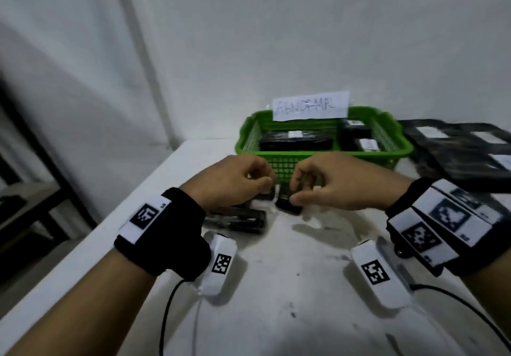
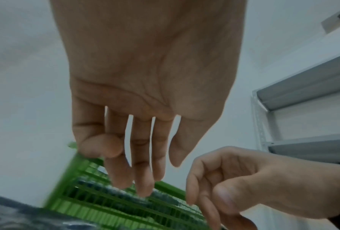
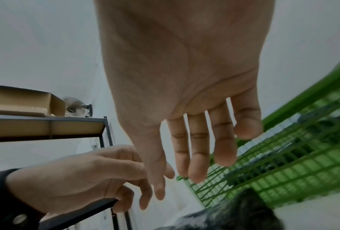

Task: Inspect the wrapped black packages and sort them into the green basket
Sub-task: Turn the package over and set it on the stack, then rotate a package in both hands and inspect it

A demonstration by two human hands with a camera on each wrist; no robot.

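White walls stood behind the scuffed white table (image 1: 276, 272), and the green plastic lattice basket (image 1: 279, 162) sat at its far edge with a handwritten paper label (image 1: 309, 109) on its back rim. Several black wrapped packages with white stickers (image 1: 296, 140) lay inside the basket, and more of them were stacked (image 1: 464, 148) just to its right. The left hand (image 1: 229, 181) and the right hand (image 1: 340, 181) were close together in front of the basket, above a small black wrapped package (image 1: 289, 206) on the table. Fingers of both hands were loosely bent and a little apart; I cannot tell if they really touched the package. Another black package (image 1: 243, 220) lay near the left wrist.
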